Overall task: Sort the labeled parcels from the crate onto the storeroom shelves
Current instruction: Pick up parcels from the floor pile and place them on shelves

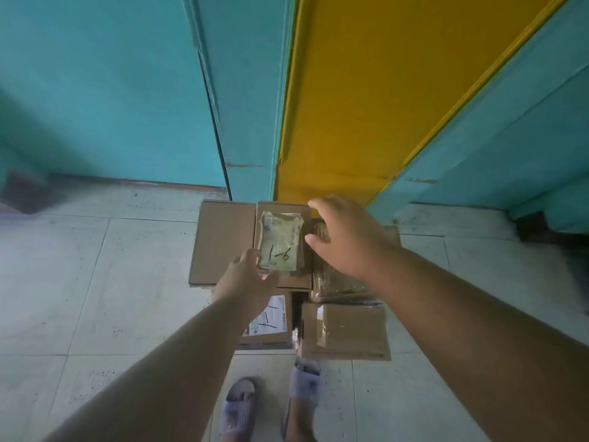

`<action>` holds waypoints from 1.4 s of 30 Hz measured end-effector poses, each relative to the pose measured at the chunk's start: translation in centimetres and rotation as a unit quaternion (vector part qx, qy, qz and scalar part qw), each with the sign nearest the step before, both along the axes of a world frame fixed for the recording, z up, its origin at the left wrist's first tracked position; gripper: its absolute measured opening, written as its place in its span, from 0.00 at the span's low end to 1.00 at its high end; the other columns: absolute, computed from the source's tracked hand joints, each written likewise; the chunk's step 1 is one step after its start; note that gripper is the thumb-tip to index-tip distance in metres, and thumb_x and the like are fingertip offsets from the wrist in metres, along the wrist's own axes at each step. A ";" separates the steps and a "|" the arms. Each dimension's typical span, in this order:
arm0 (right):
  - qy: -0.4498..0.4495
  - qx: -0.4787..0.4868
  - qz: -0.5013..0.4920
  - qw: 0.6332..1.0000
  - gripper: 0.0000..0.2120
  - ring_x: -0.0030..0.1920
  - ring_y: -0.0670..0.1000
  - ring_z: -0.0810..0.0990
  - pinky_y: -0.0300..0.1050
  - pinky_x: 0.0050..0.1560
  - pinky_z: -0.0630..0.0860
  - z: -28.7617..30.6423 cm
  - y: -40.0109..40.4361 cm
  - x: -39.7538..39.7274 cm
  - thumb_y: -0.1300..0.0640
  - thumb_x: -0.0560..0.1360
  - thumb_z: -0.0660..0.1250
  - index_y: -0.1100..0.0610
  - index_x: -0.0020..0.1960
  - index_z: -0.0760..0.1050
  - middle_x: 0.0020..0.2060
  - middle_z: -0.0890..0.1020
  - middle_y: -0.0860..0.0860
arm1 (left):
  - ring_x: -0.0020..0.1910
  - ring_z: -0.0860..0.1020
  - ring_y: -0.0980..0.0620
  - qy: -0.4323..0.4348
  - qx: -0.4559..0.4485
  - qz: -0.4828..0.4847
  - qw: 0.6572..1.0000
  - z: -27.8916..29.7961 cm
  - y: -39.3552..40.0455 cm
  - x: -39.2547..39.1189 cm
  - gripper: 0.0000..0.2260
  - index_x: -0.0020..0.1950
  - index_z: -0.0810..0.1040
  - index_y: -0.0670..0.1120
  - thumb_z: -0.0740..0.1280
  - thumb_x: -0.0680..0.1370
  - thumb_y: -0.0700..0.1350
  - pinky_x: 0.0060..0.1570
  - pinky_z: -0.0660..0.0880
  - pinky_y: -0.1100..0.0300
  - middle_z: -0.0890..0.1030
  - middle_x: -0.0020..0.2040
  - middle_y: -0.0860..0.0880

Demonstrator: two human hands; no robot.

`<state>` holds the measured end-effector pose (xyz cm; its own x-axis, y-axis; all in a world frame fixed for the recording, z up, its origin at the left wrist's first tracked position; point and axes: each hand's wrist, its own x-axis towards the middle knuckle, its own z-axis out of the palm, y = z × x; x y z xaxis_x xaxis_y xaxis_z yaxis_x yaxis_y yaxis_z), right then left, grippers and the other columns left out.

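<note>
Between both hands, the parcel marked 1-6 point(282, 242) sits atop the stacked boxes point(223, 240). Left hand point(247, 277) touches its seven-o'clock corner; right hand point(342, 236) hovers relaxed, seemingly ungripped. A one-sided lift could topple it.

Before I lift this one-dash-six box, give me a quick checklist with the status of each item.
1. Label readable, "1-6": ok.
2. Left hand touching the 1-6 box at its near left corner: ok.
3. Right hand gripping the box: not ok, fingers spread above its right edge.
4. Nothing stacked on the box: ok.
5. Target shelf in view: cannot tell.
6. Feet clear of the pile: ok.
</note>
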<state>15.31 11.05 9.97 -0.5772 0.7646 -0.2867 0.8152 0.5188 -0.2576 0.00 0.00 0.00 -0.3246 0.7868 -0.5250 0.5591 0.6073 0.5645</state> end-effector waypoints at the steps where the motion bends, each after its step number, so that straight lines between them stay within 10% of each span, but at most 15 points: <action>1: -0.008 -0.007 0.011 1.000 0.28 0.68 0.56 0.72 0.54 0.66 0.72 -1.8 1.0 -0.6 0.48 0.80 0.66 0.55 0.76 0.63 0.71 0.72 0.54 | 0.45 0.78 0.56 -0.003 -0.003 0.017 1.000 -1.1 0.6 0.1 0.21 0.68 0.68 0.53 0.66 0.77 0.57 0.37 0.79 0.58 0.77 0.61 0.50; 11: -0.154 -0.078 0.051 0.984 0.08 0.47 0.56 0.78 0.56 0.49 0.80 -10.7 5.8 -5.2 0.60 0.80 0.61 0.57 0.56 0.75 0.53 0.77 0.56 | 0.41 0.80 0.54 -0.040 -0.030 0.131 0.990 -5.7 2.5 0.3 0.09 0.56 0.73 0.51 0.68 0.77 0.47 0.34 0.82 0.56 0.80 0.51 0.52; 16: -0.022 -0.081 0.011 0.996 0.16 0.54 0.53 0.77 0.50 0.55 0.78 -7.7 4.8 -4.6 0.60 0.82 0.60 0.59 0.68 0.74 0.63 0.75 0.55 | 0.43 0.84 0.49 -0.222 -0.014 0.257 0.940 -3.4 1.5 0.0 0.16 0.60 0.72 0.48 0.73 0.75 0.43 0.44 0.84 0.44 0.83 0.52 0.49; 20: 0.107 -0.123 -0.044 0.986 0.20 0.43 0.37 0.73 0.27 0.42 0.67 -2.5 2.8 -2.2 0.60 0.83 0.60 0.55 0.75 0.69 0.67 0.75 0.50 | 0.33 0.80 0.52 -0.261 -0.003 0.245 0.934 0.7 0.7 0.4 0.17 0.63 0.74 0.48 0.69 0.78 0.53 0.31 0.76 0.57 0.86 0.43 0.49; 23: 0.149 -0.076 -0.170 0.971 0.19 0.55 0.44 0.76 0.37 0.50 0.70 -1.2 1.2 1.4 0.55 0.82 0.63 0.53 0.72 0.71 0.65 0.77 0.51 | 0.28 0.74 0.55 -0.256 0.012 0.255 0.932 2.6 -0.1 0.0 0.14 0.56 0.78 0.48 0.62 0.81 0.57 0.24 0.68 0.61 0.82 0.40 0.47; 31: -0.088 -0.006 -0.296 0.951 0.32 0.66 0.57 0.70 0.53 0.61 0.72 -5.5 -4.0 4.6 0.29 0.74 0.61 0.52 0.67 0.70 0.67 0.71 0.57 | 0.45 0.84 0.45 -0.190 0.064 0.269 0.942 4.4 -1.5 1.3 0.07 0.50 0.76 0.62 0.60 0.78 0.59 0.47 0.81 0.38 0.84 0.44 0.53; 42: 0.071 -0.113 -0.452 0.882 0.52 0.59 0.59 0.77 0.59 0.55 0.81 -8.8 -4.2 3.7 0.41 0.65 0.76 0.48 0.78 0.47 0.61 0.74 0.54 | 0.50 0.82 0.40 -0.227 0.046 0.286 0.930 5.2 -2.2 2.0 0.07 0.51 0.76 0.58 0.61 0.78 0.58 0.51 0.80 0.34 0.84 0.47 0.48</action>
<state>19.01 6.83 1.22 0.1963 0.8635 -0.4646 0.8209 -0.4039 -0.4038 2.02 -2.18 5.23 -0.4646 0.6027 -0.6488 -0.1486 0.6692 0.7281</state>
